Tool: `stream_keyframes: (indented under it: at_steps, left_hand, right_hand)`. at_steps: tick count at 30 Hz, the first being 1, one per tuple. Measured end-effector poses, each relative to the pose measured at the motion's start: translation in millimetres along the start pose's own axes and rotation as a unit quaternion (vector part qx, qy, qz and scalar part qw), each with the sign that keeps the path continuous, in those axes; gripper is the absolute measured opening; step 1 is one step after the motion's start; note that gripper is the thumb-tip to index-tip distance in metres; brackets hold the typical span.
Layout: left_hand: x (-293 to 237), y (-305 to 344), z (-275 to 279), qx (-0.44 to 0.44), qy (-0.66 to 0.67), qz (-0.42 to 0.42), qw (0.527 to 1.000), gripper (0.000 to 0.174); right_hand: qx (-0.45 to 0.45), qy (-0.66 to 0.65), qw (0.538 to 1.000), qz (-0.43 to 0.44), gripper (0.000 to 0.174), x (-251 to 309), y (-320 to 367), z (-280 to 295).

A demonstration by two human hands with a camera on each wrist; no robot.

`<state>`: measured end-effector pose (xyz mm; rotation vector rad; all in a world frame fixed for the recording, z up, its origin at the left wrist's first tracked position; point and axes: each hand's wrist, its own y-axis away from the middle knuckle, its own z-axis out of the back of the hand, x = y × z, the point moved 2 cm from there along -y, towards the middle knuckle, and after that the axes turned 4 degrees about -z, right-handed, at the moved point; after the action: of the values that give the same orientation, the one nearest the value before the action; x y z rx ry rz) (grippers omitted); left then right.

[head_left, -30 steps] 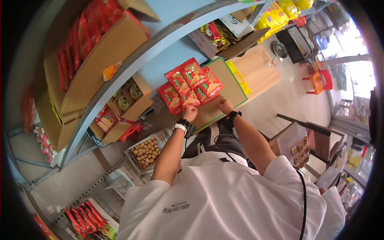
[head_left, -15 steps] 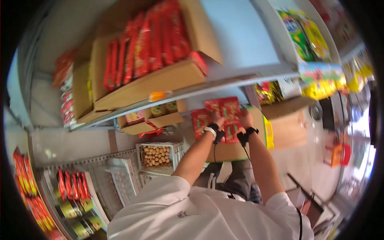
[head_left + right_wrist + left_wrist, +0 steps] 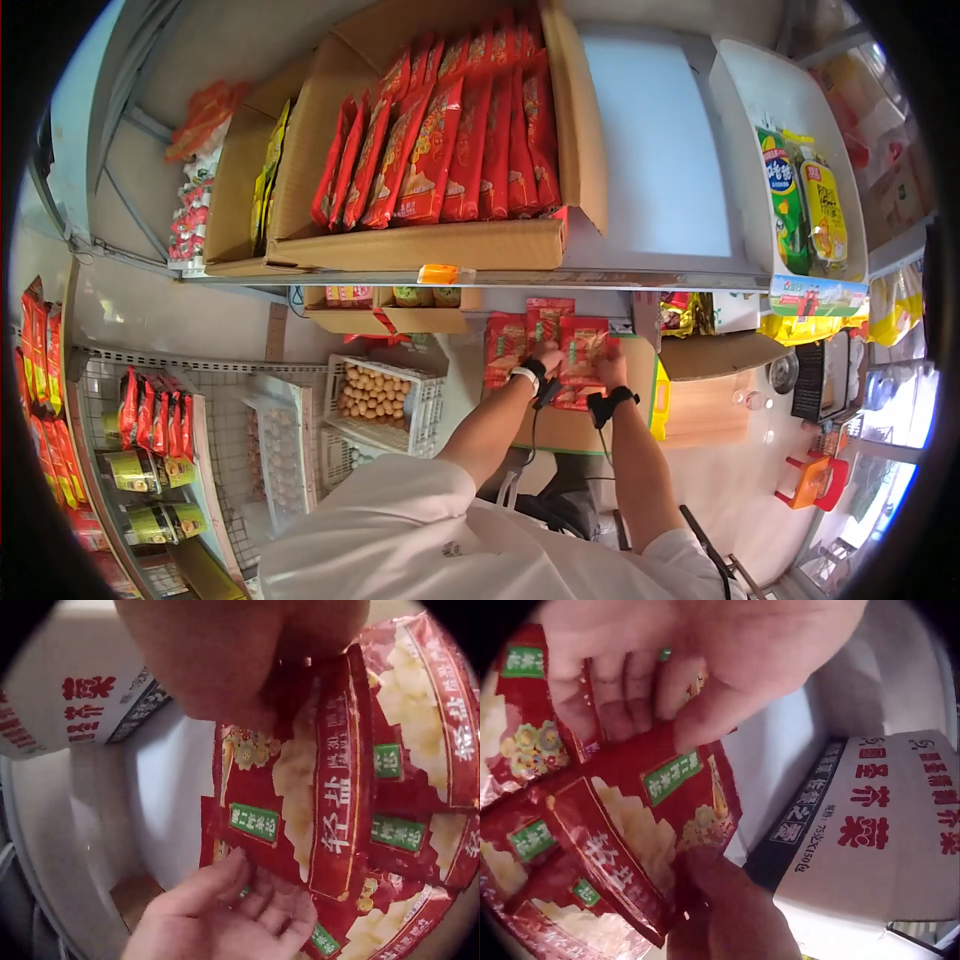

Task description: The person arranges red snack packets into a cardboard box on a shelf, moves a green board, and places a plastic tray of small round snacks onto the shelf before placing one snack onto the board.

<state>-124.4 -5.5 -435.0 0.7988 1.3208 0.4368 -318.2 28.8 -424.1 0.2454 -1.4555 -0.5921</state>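
Observation:
Several red food packets with green labels overlap on a green-edged brown board under the shelf. My left hand pinches the edge of one red packet between thumb and curled fingers. At the other end of that packet is my right hand, its thumb pressed on the printed face and its fingers partly hidden in the right wrist view. In that view the left hand lies by the green label. More packets fan out beside the held one.
Above the hands runs a shelf edge bearing a carton of upright red packets and a white tub. A crate of eggs stands left of the board. A printed white carton is close to the hands.
My hands have moved from the board's near edge up onto the packets and taken hold of one. The head view has turned, bringing the upper shelf into the middle.

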Motion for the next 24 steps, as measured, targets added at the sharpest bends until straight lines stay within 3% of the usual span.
stream_keyframes:
  at_steps: [1,2,4,6,7,8,9,11,12,13,15,16,17,18,19,20,21,24]
  left_hand:
    - [2,3,-1,-0.024,-0.145,-0.086,0.985,0.032]
    - [2,7,1,-0.055,-0.282,-0.171,0.942,0.037]
    - [-1,31,-3,0.017,-0.198,-0.044,0.979,0.047]
    - [6,49,-4,0.043,-0.179,0.019,0.983,0.051]
    - [-10,77,-5,0.065,-0.145,0.037,0.987,0.051]
    - [-26,106,-4,0.089,-0.112,0.056,0.988,0.05]
    - [-7,100,-1,0.073,-0.349,-0.105,0.928,0.048]
    - [60,76,-9,0.059,-0.417,-0.233,0.877,0.044]
    - [75,69,-11,0.076,-0.267,-0.203,0.939,0.041]
    - [67,80,-10,0.076,-0.25,-0.165,0.951,0.038]
    - [50,105,-1,0.082,-0.229,-0.113,0.963,0.035]
    - [38,118,7,0.093,-0.229,-0.11,0.963,0.035]
    - [19,135,18,0.107,-0.232,-0.108,0.961,0.035]
    - [-8,157,31,0.123,-0.232,-0.106,0.959,0.035]
    - [-35,177,46,0.136,-0.234,-0.104,0.957,0.035]
    - [-61,197,61,0.143,-0.238,-0.123,0.953,0.035]
    - [-46,176,73,0.113,-0.244,-0.232,0.935,0.036]
    - [-116,249,122,0.051,-0.175,-0.333,0.925,0.034]
  right_hand:
    - [0.022,0.0,1.0,-0.013,0.017,0,7,0]
    - [0.027,-0.086,0.989,-0.116,0.019,1,15,0]
    - [0.078,-0.123,0.981,-0.125,0.02,15,43,2]
    - [0.09,-0.175,0.969,-0.151,0.014,15,68,8]
    - [0.106,-0.126,0.976,-0.141,0.013,-19,62,14]
    - [0.126,-0.156,0.96,-0.197,0.013,-24,76,20]
    - [0.188,-0.148,0.95,-0.202,0.014,-57,74,26]
    - [0.167,-0.173,0.947,-0.215,0.012,-22,118,21]
    - [0.166,-0.069,0.957,-0.225,0.014,-22,129,22]
    - [0.222,0.013,0.97,-0.094,0.017,-29,131,20]
    - [0.239,0.166,0.936,0.199,0.023,-47,138,18]
    - [0.241,0.301,0.838,0.386,0.027,-39,146,14]
    - [0.24,0.169,0.926,0.24,0.028,-28,153,10]
    - [0.225,0.027,0.97,0.087,0.03,-1,163,1]
    - [0.201,-0.119,0.97,-0.066,0.031,33,174,-10]
    - [0.21,-0.118,0.969,-0.053,0.034,63,181,-18]
    - [0.221,-0.115,0.968,-0.04,0.037,92,186,-26]
    - [0.256,-0.057,0.965,0.025,0.04,190,215,-49]
